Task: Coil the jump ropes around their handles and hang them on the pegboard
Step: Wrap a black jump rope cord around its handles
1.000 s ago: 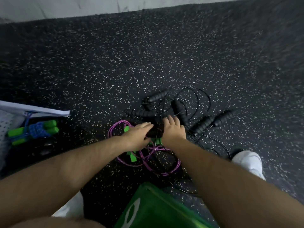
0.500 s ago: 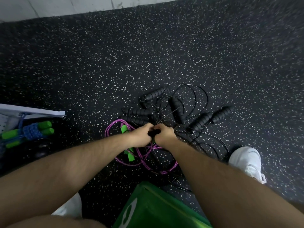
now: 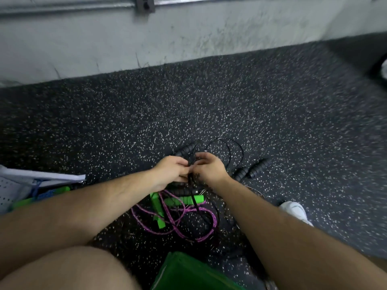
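Note:
A tangle of black jump ropes lies on the speckled floor, with one foam handle (image 3: 185,150) just beyond my hands and two more black handles (image 3: 253,170) to the right. My left hand (image 3: 170,170) and my right hand (image 3: 209,168) meet above the pile, and both pinch a black jump rope (image 3: 191,182) whose thin cord hangs down between them. What exactly lies inside my fingers is hidden. Below my hands lies a purple rope (image 3: 178,225) with green handles (image 3: 184,200). The white pegboard (image 3: 8,189) lies flat at the left edge.
A coiled blue rope with green handles (image 3: 49,192) rests by the pegboard. A green bin (image 3: 188,273) stands at the bottom centre, near my knee. My white shoe (image 3: 295,212) is at the right. A grey wall (image 3: 188,38) borders the floor ahead.
Both hands closed on the black rope and lifted it off the pile, away from me. My head tilted up, bringing the wall into view.

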Demonstrator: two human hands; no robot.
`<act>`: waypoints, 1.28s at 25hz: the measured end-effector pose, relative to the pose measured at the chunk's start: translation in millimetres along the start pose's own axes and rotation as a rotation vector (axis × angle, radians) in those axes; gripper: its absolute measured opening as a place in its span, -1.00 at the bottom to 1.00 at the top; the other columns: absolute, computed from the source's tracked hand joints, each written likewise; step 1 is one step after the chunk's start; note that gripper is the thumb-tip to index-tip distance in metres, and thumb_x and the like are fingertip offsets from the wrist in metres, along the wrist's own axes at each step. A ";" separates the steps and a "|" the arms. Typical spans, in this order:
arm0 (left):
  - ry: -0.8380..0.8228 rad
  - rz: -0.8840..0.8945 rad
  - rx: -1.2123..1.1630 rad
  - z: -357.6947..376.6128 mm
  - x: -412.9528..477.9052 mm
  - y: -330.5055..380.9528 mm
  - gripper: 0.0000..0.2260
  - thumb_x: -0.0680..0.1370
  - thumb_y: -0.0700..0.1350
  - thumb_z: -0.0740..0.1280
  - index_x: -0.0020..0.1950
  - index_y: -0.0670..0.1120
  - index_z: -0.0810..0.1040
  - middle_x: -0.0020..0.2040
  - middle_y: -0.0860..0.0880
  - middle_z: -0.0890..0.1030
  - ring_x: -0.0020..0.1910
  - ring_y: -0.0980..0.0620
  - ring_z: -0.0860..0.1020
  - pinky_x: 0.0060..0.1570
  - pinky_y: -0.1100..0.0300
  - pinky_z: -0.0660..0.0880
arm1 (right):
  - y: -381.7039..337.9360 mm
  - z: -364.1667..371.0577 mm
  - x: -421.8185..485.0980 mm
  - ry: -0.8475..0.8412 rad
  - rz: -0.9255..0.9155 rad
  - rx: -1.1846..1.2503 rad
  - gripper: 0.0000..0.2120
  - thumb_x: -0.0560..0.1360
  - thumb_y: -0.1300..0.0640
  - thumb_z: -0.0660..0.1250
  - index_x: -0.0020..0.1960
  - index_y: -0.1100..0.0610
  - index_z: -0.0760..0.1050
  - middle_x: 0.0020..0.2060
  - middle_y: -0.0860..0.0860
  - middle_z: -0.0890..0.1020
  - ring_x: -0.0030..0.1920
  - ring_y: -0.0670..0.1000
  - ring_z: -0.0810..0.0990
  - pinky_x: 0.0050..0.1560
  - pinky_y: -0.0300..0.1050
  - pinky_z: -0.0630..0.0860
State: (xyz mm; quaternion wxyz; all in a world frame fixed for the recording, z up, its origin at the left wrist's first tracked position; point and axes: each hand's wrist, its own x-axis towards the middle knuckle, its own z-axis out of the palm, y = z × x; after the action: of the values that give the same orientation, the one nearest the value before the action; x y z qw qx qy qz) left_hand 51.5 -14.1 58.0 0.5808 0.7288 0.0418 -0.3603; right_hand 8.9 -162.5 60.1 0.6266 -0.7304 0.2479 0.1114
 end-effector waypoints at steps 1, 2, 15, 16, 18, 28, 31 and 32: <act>0.005 0.036 0.021 -1.7 -13.4 21.8 -0.61 0.57 -0.32 0.40 0.38 -0.28 0.45 0.13 -0.17 0.64 0.07 -0.07 0.64 0.06 0.05 0.62 | -20.0 -6.2 -10.4 -0.002 -0.041 -0.001 -0.57 0.45 0.42 0.41 0.27 0.17 0.47 -0.16 0.01 0.63 -0.29 -0.09 0.57 -0.37 -0.28 0.48; 0.016 0.076 0.037 -3.4 -29.0 45.9 -0.62 0.56 -0.31 0.41 0.36 -0.26 0.46 0.16 -0.17 0.63 0.12 -0.08 0.63 0.11 0.02 0.61 | -42.4 -13.6 -23.4 0.000 -0.089 -0.004 -0.58 0.45 0.42 0.41 0.27 0.19 0.47 -0.19 0.00 0.64 -0.32 -0.10 0.57 -0.40 -0.29 0.47; 0.354 0.641 0.160 25.6 -217.0 237.3 -0.85 0.60 -0.30 0.36 0.04 -0.05 0.57 0.04 -0.13 0.64 -0.18 0.03 0.71 -0.12 -0.02 0.65 | -234.1 -102.7 -175.2 0.196 -0.480 -0.664 -0.61 0.49 0.10 0.41 0.28 0.11 0.42 0.02 0.03 0.59 -0.10 0.04 0.61 -0.23 -0.15 0.47; 0.376 0.674 0.118 25.9 -222.3 240.6 -0.85 0.60 -0.30 0.36 0.02 -0.05 0.56 0.06 -0.13 0.65 -0.22 0.06 0.69 -0.23 0.10 0.62 | -231.7 -102.6 -178.4 0.087 -0.504 -0.584 -0.60 0.50 0.14 0.41 0.31 0.10 0.45 0.04 0.02 0.60 -0.13 0.01 0.60 -0.26 -0.19 0.48; 0.386 0.727 0.022 26.4 -229.4 243.2 -0.86 0.59 -0.30 0.37 0.00 -0.06 0.56 0.06 -0.12 0.66 -0.24 0.07 0.68 -0.21 0.18 0.60 | -222.1 -92.9 -186.0 -0.171 -0.490 -0.406 -0.60 0.50 0.17 0.43 0.32 0.09 0.50 0.11 -0.01 0.63 -0.16 -0.03 0.61 -0.31 -0.26 0.48; 0.033 0.489 -0.096 9.4 -191.0 201.4 -0.58 0.68 0.19 0.16 0.35 -0.05 0.53 0.25 -0.17 0.65 0.25 -0.15 0.61 0.32 -0.10 0.50 | -235.6 -65.4 -163.1 0.071 -0.758 -0.321 -0.88 0.60 0.11 0.35 0.11 0.09 0.61 -0.09 -0.03 0.72 -0.17 -0.11 0.65 -0.03 -0.14 0.59; -0.106 0.484 -0.027 16.9 -178.3 194.0 -0.73 0.73 -0.05 0.14 0.32 -0.12 0.52 0.15 -0.19 0.69 0.20 -0.16 0.64 0.34 -0.14 0.48 | -248.2 -74.4 -155.0 0.077 -0.708 -0.214 -0.87 0.62 0.13 0.33 0.13 0.11 0.60 -0.13 0.00 0.72 -0.30 -0.17 0.59 -0.12 -0.14 0.60; -0.065 0.530 0.080 19.0 -175.3 195.9 -0.79 0.71 -0.15 0.19 0.26 -0.14 0.55 0.10 -0.16 0.71 0.17 -0.12 0.66 0.34 -0.16 0.48 | -251.2 -77.1 -153.9 0.069 -0.694 -0.165 -0.87 0.63 0.14 0.32 0.12 0.13 0.60 -0.17 0.02 0.72 -0.35 -0.18 0.57 -0.19 -0.18 0.58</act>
State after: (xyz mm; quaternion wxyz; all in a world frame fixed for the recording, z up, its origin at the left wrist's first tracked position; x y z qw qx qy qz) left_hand 7.2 -31.2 317.3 0.6266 0.7247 -0.1835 -0.2201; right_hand -7.7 -180.0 363.7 0.5574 -0.8225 -0.0036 -0.1132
